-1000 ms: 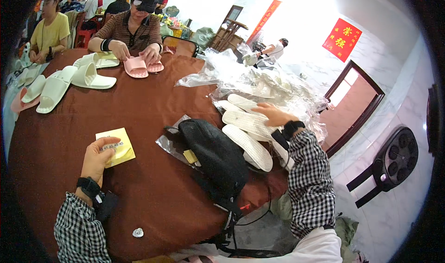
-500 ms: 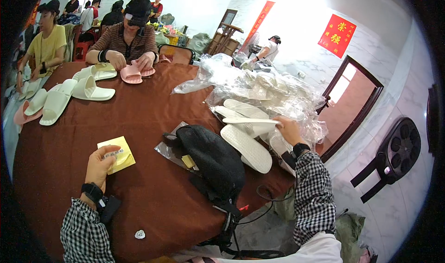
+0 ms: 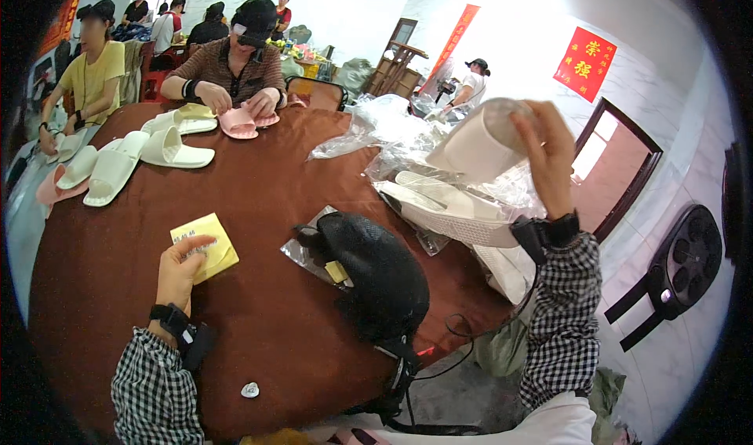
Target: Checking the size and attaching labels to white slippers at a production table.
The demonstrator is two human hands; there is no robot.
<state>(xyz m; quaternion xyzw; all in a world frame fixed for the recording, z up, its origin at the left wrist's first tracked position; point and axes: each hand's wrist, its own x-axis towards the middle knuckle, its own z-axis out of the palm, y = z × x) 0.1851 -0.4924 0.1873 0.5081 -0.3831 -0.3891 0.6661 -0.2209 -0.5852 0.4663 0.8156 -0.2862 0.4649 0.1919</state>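
Observation:
My left hand (image 3: pixel 179 276) pinches a yellow sticker sheet (image 3: pixel 216 258) with dark printed marks, held above the brown tablecloth. Raised over the table's right side, my right hand (image 3: pixel 551 155) grips a white slide slipper (image 3: pixel 474 141), tilted and somewhat blurred. Below it, several more white slippers (image 3: pixel 451 216) lie heaped at the table's right edge, partly in clear plastic bags (image 3: pixel 392 127). A black mesh bag (image 3: pixel 372 268) rests on the cloth between my hands, with a small yellow piece (image 3: pixel 336 271) beside it.
White slippers (image 3: pixel 114 170) and a pink one (image 3: pixel 51 185) line the table's far left. Across the table, a co-worker's hands (image 3: pixel 263 104) handle a pink slipper (image 3: pixel 238 123). A small round white sticker (image 3: pixel 249 390) lies near me. A cable (image 3: pixel 471 335) hangs at the right edge.
My right hand has lifted the white slipper up and to the right off the heap. My left hand keeps the yellow sheet nearly in place. The view has shifted slightly.

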